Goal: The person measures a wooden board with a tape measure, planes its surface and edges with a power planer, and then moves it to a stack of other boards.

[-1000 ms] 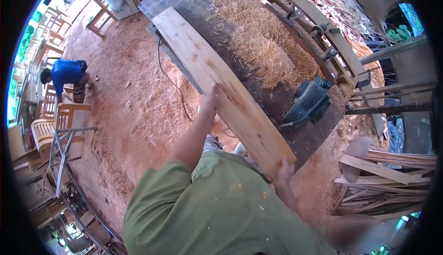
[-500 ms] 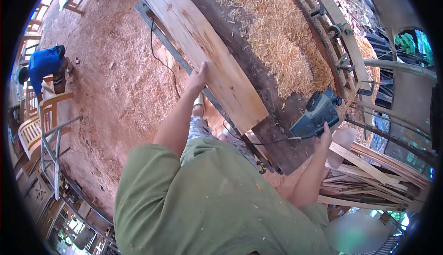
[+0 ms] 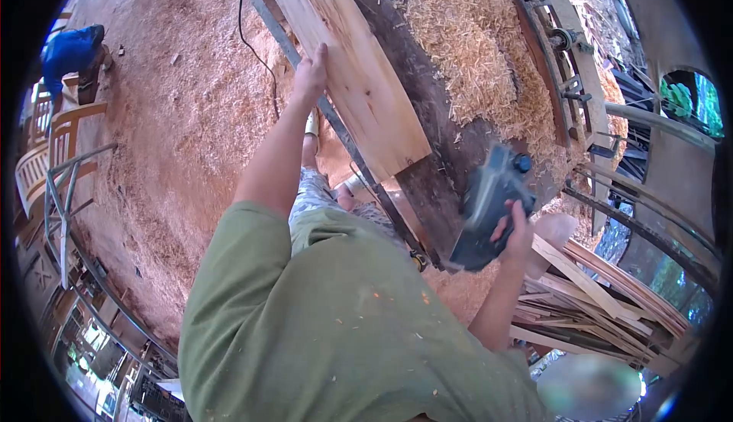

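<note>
Closest to me is the wearer's loose green shirt (image 3: 343,338), flecked with wood chips. The right hand (image 3: 518,235) is closed on the handle of a dark, boxy power tool (image 3: 485,212), seemingly a planer, motion-blurred above the near end of a bench (image 3: 429,189); whether it touches the top, I cannot tell. The left hand (image 3: 310,77) lies on the near edge of a plank (image 3: 370,101), fingers close together; any grip underneath is hidden.

I judge this as handling the tool while steadying the plank; moving it well calls for a firm hold and a level base.

The plank lies flat along the bench, pale, long and straight-edged, with brown streaks and small knots. Beyond it, curly golden shavings (image 3: 466,51) heap on the dark, dusty top. Farther off, a person in blue (image 3: 72,55) bends by a slatted wooden chair (image 3: 34,174) on the reddish, chip-strewn floor (image 3: 168,147)
</note>
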The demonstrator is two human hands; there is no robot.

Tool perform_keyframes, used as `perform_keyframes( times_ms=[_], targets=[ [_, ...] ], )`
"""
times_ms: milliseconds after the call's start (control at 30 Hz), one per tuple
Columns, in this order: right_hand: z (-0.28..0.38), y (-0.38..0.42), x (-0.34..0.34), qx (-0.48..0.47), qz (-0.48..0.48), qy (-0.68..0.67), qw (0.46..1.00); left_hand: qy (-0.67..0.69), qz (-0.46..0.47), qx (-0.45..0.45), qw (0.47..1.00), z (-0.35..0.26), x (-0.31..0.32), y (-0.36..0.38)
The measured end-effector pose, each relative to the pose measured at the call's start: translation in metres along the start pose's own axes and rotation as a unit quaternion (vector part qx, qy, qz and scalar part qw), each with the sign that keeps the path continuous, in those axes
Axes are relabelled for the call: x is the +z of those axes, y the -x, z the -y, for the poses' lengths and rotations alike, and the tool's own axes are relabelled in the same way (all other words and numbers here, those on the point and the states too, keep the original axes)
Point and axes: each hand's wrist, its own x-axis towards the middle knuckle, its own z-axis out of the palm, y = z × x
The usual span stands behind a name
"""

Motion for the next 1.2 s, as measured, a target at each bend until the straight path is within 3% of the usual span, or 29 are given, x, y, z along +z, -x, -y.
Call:
perform_keyframes(
  times_ms=[133, 167, 200, 233, 267, 300, 333, 467, 567, 700, 767, 1000, 1067, 1133, 1200],
  targets=[
    [-0.041, 0.049, 0.0, -0.018, 0.108, -0.014, 0.994, 0.018, 0.042, -0.047, 0.998, -0.018, -0.008, 0.026],
    [-0.047, 0.055, 0.006, 0.013, 0.154, -0.037, 0.987, -0.112, -0.059, 0.034, 0.991, -0.026, -0.019, 0.016],
    [-0.052, 0.057, 0.012, 0.044, 0.2, -0.061, 0.977, -0.24, -0.157, 0.113, 0.951, -0.033, -0.03, 0.005],
    [-0.06, 0.055, 0.016, 0.048, 0.2, -0.065, 0.976, -0.239, -0.163, 0.196, 0.937, -0.03, -0.04, -0.024],
    [-0.067, 0.049, 0.022, 0.006, 0.26, 0.017, 0.966, -0.235, -0.168, 0.278, 0.916, -0.031, -0.047, -0.059],
    [-0.072, 0.045, 0.027, -0.036, 0.316, 0.098, 0.943, -0.269, -0.121, 0.278, 0.914, -0.049, -0.057, -0.083],
    [-0.075, 0.044, 0.034, -0.033, 0.317, 0.096, 0.943, -0.302, -0.073, 0.278, 0.909, -0.07, -0.067, -0.101],
    [-0.08, 0.04, 0.055, -0.032, 0.365, 0.147, 0.919, -0.381, -0.04, 0.252, 0.889, -0.104, -0.085, -0.141],
    [-0.089, 0.041, 0.056, -0.016, 0.348, 0.152, 0.925, -0.429, 0.092, 0.133, 0.889, -0.127, -0.088, -0.131],
    [-0.081, 0.04, 0.077, -0.001, 0.338, 0.14, 0.931, -0.421, 0.037, 0.158, 0.893, -0.115, -0.088, -0.149],
    [-0.071, 0.039, 0.095, -0.014, 0.33, 0.18, 0.927, -0.458, 0.089, 0.133, 0.874, -0.128, -0.093, -0.138],
    [-0.029, 0.03, 0.185, -0.019, 0.312, 0.16, 0.936, -0.475, 0.136, 0.096, 0.864, -0.146, -0.103, -0.128],
    [-0.018, 0.024, 0.212, -0.043, 0.318, 0.136, 0.938, -0.472, 0.139, 0.105, 0.864, -0.156, -0.112, -0.127],
    [-0.006, 0.017, 0.24, -0.06, 0.32, 0.136, 0.936, -0.444, 0.198, 0.122, 0.865, -0.168, -0.125, -0.112],
    [0.007, 0.012, 0.27, -0.069, 0.32, 0.14, 0.934, -0.432, 0.174, 0.12, 0.876, -0.157, -0.128, -0.124]
  ],
)
